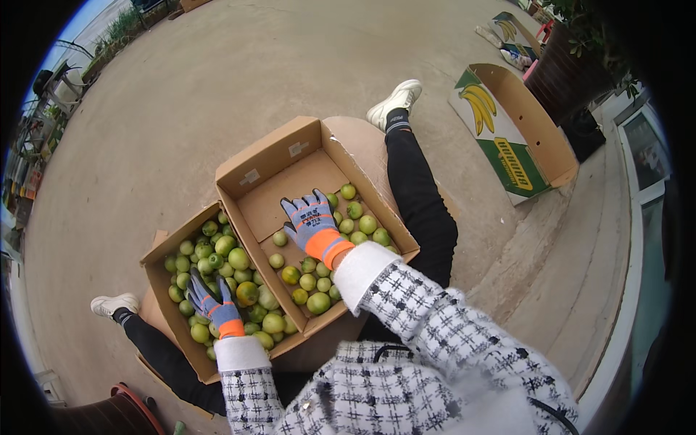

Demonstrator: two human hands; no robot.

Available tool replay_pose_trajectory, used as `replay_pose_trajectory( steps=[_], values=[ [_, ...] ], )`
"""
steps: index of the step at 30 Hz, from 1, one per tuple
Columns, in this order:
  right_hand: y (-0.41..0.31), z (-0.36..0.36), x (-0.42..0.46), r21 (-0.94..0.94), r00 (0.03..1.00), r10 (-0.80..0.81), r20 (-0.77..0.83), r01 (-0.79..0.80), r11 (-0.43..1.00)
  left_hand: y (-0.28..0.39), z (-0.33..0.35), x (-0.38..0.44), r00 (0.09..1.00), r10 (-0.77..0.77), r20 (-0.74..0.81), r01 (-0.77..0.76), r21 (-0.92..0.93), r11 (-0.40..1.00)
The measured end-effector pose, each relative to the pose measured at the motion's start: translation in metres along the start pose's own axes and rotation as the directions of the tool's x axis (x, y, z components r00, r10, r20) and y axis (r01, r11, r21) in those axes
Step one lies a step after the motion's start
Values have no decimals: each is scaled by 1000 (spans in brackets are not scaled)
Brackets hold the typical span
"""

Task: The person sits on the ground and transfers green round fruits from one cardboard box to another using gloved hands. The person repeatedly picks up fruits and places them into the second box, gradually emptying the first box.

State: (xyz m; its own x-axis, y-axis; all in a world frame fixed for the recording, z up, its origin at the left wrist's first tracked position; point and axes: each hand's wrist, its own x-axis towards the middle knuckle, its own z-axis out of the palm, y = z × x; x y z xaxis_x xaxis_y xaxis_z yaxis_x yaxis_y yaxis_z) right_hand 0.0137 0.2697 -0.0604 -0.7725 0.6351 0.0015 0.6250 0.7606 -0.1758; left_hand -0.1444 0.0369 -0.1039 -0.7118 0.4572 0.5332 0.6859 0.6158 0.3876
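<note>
Two cardboard boxes stand side by side before me. The left box (176,337) holds a dense pile of green tomatoes (224,246), a few turning yellow-orange. My left hand (213,304), in a blue-grey work glove with an orange cuff, rests on this pile. Its thumb and fingers are apart, and the tomatoes under its palm are hidden. In the right box (283,174), smaller green tomatoes (318,303) lie loose along the near and right sides. My right hand (312,220), in a matching glove, is palm down over them with fingers spread. Nothing shows in its grip; its underside is hidden.
A banana carton (505,136) lies on the concrete floor (244,70) to the right, with another printed carton (514,32) behind it. A large dark plant pot (571,70) stands beside them. Another pot (109,413) is at lower left. My legs (418,201) flank the boxes.
</note>
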Motion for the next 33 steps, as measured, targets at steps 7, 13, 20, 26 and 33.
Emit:
replay_pose_trajectory(
  steps=[7,13,20,26,33],
  values=[
    [-9,28,2,-40,960,-277,28,278,960,44,-19,-9,990,132,57,-127,-87,988],
    [-29,23,7,-80,963,-244,112,254,964,73,-19,-9,942,330,58,-319,-155,935],
    [-26,-20,-12,686,949,-270,-164,306,659,80,-26,-7,904,426,30,-418,-134,898],
    [-45,-20,-27,303,727,-551,-410,679,669,79,-27,-7,948,319,1,-302,-314,900],
    [-34,20,-16,103,914,-388,-120,400,911,21,-35,14,939,-331,-95,278,-360,890]
  ],
)
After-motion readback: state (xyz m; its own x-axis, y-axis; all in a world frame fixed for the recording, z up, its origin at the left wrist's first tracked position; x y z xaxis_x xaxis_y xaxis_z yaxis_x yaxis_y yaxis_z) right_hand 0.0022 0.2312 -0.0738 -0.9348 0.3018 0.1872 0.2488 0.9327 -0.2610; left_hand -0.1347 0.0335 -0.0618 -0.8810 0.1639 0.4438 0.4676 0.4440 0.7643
